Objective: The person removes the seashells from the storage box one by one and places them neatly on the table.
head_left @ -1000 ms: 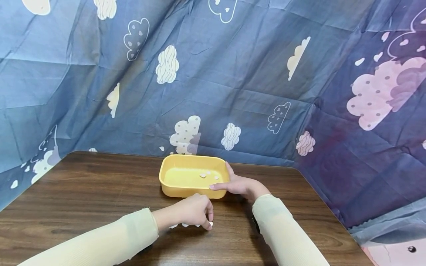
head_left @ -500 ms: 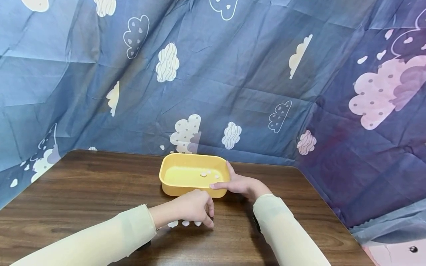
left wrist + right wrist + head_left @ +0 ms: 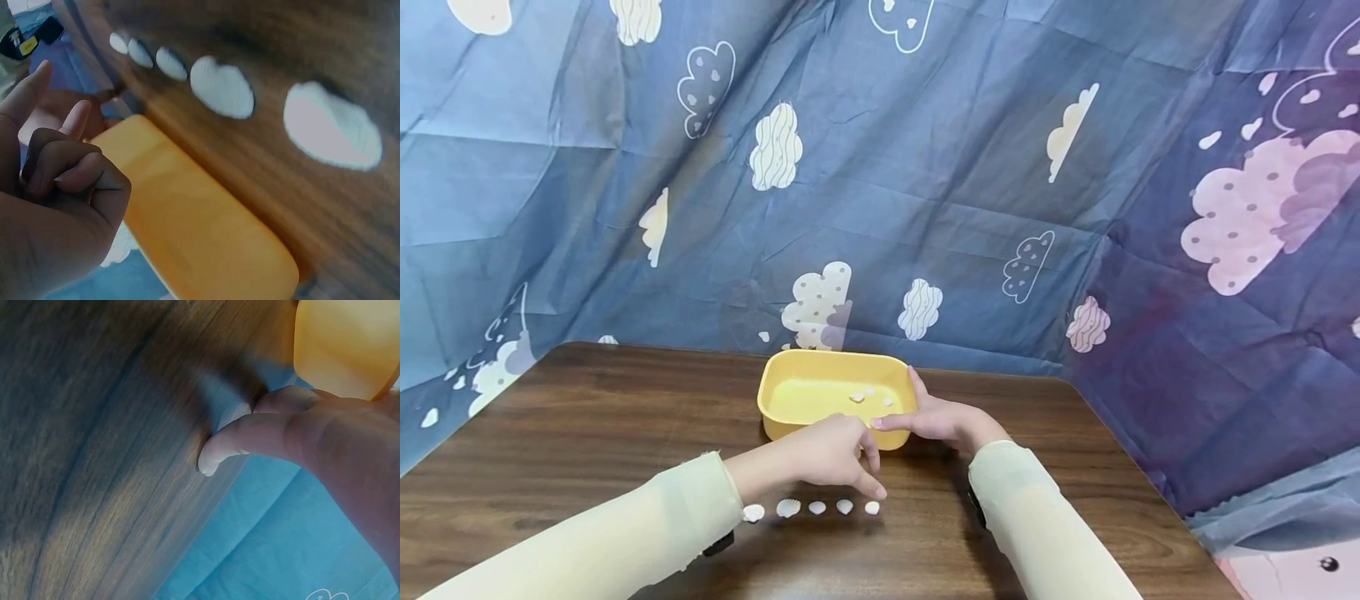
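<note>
A row of several white seashells [image 3: 817, 507] lies on the wooden table in front of a yellow plastic box [image 3: 835, 356]. My left hand [image 3: 829, 451] hovers just above the right end of the row, beside the last shell [image 3: 872, 507]. Its thumb and index finger are apart with nothing between them, and the other fingers are bent in the left wrist view. My right hand [image 3: 936, 417] holds the right end of the box, thumb on the near rim and fingers along the outer side. Inside the box lie three small pale shells [image 3: 857, 397].
Dark wooden table [image 3: 625, 417] surrounds the box. Behind it hangs a blue cloth [image 3: 865, 167] printed with clouds, which also runs down the right side. A translucent sheet [image 3: 1285, 500] sits at the lower right.
My left hand has let go of the rightmost shell and lifted slightly away, uncovering the row. My right hand stays on the box.
</note>
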`<move>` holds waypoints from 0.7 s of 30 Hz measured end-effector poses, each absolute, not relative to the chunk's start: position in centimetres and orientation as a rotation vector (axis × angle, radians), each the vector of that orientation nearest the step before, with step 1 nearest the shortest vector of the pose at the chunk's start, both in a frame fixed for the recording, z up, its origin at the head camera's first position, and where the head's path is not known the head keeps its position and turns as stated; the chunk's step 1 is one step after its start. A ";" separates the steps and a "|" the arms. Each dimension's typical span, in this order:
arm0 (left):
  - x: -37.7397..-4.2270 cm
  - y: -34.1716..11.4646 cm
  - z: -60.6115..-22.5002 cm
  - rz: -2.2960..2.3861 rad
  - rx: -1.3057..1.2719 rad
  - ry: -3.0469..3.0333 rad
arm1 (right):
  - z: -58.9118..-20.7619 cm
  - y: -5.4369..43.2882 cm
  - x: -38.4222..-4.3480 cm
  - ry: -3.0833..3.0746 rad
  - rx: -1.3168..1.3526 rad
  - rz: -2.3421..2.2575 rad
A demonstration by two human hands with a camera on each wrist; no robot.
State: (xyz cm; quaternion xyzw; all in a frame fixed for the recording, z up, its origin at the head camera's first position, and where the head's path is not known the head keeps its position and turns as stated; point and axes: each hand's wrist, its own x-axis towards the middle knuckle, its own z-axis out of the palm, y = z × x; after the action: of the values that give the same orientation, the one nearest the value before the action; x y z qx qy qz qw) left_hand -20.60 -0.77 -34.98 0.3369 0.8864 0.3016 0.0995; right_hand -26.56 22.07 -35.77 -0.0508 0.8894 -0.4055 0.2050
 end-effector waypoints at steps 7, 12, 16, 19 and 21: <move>-22.9 -1.2 -33.6 1.047 0.967 2.558 | -35.6 22.3 -26.7 2.486 -0.147 -1.123; -26.3 -1.5 -32.6 1.255 0.909 2.409 | -35.7 22.3 -26.7 2.489 -0.123 -1.103; -29.6 -1.6 -32.7 1.346 0.800 2.449 | -35.8 22.1 -26.6 2.476 -0.114 -1.113; -31.7 -1.7 -33.3 1.340 0.720 2.510 | -36.0 22.0 -26.6 2.475 -0.111 -1.135; -32.6 -2.0 -33.9 1.312 0.644 2.530 | -36.1 21.8 -26.5 2.473 -0.111 -1.151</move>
State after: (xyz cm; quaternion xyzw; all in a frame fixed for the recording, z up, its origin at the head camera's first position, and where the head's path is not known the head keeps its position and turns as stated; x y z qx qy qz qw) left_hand -32.64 -1.97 -33.91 0.2190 0.8606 0.4465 0.1096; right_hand -26.53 21.81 -36.09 -0.0398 0.8867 -0.4128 0.2044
